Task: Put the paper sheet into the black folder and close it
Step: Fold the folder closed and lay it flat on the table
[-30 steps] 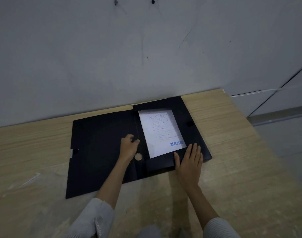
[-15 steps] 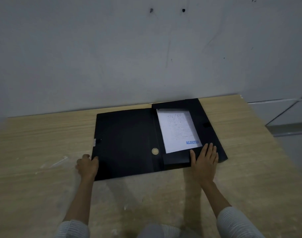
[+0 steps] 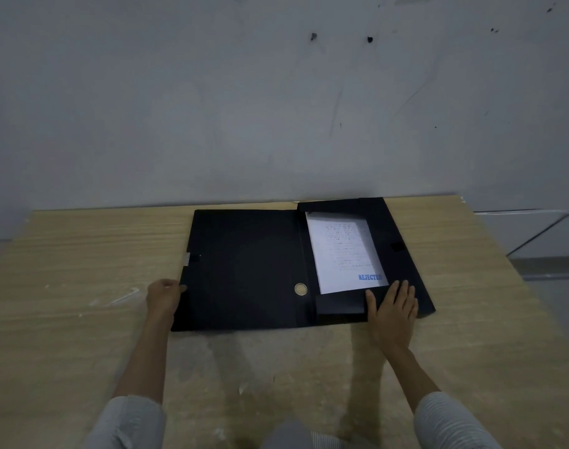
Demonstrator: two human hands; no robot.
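The black folder (image 3: 244, 270) lies open and flat on the wooden table, its cover spread to the left. The white paper sheet (image 3: 343, 251), stamped "REJECTED" in blue, rests in the folder's right half, tucked under the bottom flap. My left hand (image 3: 164, 296) curls around the cover's left edge near its lower corner. My right hand (image 3: 394, 311) lies flat with fingers spread on the folder's lower right part, pressing the bottom flap just below the sheet.
The wooden table (image 3: 82, 286) runs up against a grey wall (image 3: 276, 108). Its right edge drops to the floor at the far right. A round finger hole (image 3: 300, 289) marks the folder's spine. White scuff marks (image 3: 121, 298) lie on the table left of the folder.
My left hand went from the folder's spine out to the cover's left edge and now grips it. My right hand stays flat on the lower right part. The view has shifted left.
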